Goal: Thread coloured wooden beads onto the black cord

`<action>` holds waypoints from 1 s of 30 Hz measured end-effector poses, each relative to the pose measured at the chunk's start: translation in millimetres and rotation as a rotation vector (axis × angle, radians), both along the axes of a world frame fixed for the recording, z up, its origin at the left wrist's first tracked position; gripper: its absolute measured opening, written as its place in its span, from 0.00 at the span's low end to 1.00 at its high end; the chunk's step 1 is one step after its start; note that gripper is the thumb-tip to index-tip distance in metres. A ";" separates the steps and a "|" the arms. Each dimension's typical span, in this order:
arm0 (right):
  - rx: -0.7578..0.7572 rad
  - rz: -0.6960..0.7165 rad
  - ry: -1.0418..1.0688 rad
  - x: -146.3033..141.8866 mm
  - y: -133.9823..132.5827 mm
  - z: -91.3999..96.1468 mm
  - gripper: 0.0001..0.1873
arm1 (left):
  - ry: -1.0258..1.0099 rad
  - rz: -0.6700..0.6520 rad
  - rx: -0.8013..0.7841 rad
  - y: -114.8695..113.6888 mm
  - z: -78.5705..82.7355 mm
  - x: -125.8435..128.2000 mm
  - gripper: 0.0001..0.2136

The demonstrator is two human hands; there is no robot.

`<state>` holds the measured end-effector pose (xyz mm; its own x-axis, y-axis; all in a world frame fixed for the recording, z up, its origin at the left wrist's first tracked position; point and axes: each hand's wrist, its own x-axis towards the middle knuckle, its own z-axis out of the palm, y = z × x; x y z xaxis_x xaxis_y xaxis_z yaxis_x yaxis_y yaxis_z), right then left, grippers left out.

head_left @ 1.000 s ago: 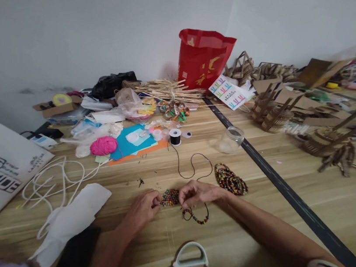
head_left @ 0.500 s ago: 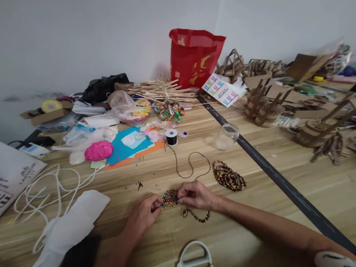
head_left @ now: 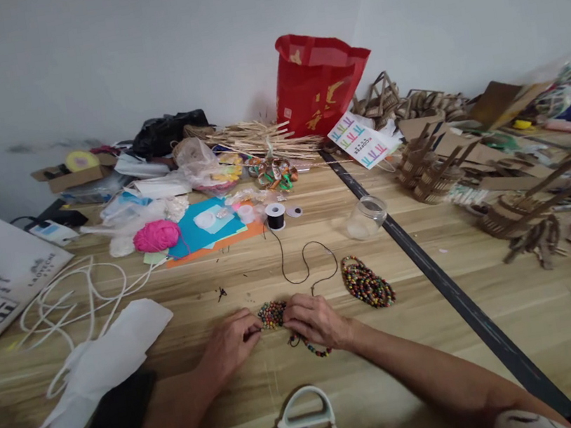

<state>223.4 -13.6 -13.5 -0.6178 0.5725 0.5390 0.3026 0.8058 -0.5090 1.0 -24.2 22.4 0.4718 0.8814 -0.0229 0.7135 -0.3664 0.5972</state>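
A small pile of multicoloured loose beads lies on the wooden table between my two hands. My left hand rests at the pile's left edge, thumb and fingertips pinched together; anything in the pinch is too small to make out. At the right edge, my right hand is closed with its fingers curled down, and its fingertips are partly hidden. A short strand of beads on black cord lies partly under that hand. From the spool, black cord loops toward my right hand. A heap of strung beads lies to the right.
White-handled scissors lie close in front of me. A clear jar stands beyond the strung beads, near a dark strip. White paper, cable and pink yarn are on the left; brown woven baskets on the right.
My right hand has turned further down over the bead strand, covering more of it. The other person's hand at the right edge has left the view. My left hand has barely moved.
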 end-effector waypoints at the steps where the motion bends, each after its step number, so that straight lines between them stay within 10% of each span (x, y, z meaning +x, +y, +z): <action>1: -0.019 -0.001 0.011 -0.2 0.2 0.4 0.10 | 0.004 -0.003 0.015 -0.3 -1.7 0.3 0.06; 30: -0.133 0.049 0.105 1.0 1.6 3.6 0.09 | 0.039 -0.053 0.039 -1.7 -6.7 -1.2 0.09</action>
